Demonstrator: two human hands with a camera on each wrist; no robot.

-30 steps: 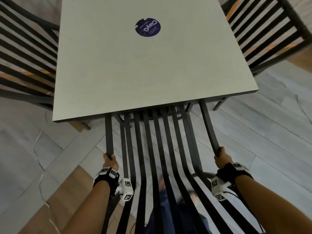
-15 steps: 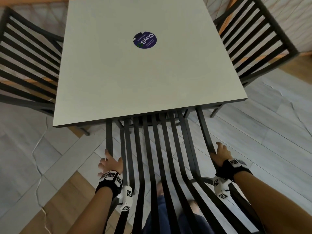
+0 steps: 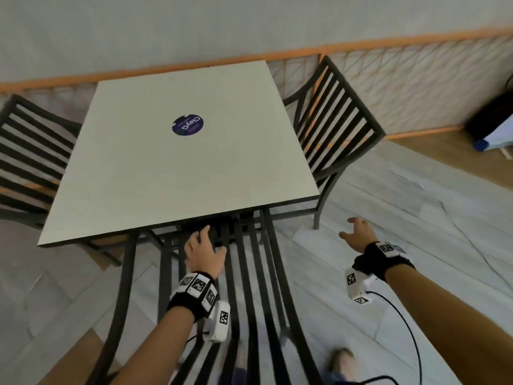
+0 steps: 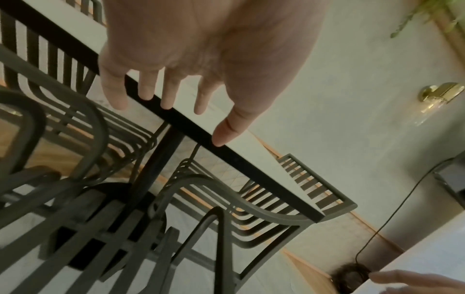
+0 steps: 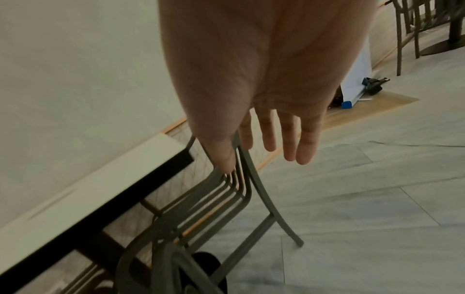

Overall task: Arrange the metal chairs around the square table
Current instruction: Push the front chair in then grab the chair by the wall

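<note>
The square white table (image 3: 180, 168) has a round purple sticker (image 3: 188, 125) on its top. A dark metal slatted chair (image 3: 249, 287) stands pushed under the near edge, right below me. Two more metal chairs sit at the left side (image 3: 30, 154) and the right side (image 3: 338, 120). My left hand (image 3: 204, 250) hovers over the near chair's slats with straight fingers (image 4: 167, 93), holding nothing. My right hand (image 3: 356, 234) is off the chair, out over the floor to the right, fingers (image 5: 289, 137) spread and empty.
A pale wall (image 3: 194, 26) with an orange skirting strip runs behind the table. A dark bag and a blue-and-white object (image 3: 491, 126) lie at the far right by the wall. Grey tiled floor (image 3: 416, 204) spreads to the right; a black cable (image 3: 410, 337) trails from my right wrist.
Both hands have let go of the near chair's outer rails. The left moved to the middle of the slats, the right swung out to the right. My view lifted toward the wall.
</note>
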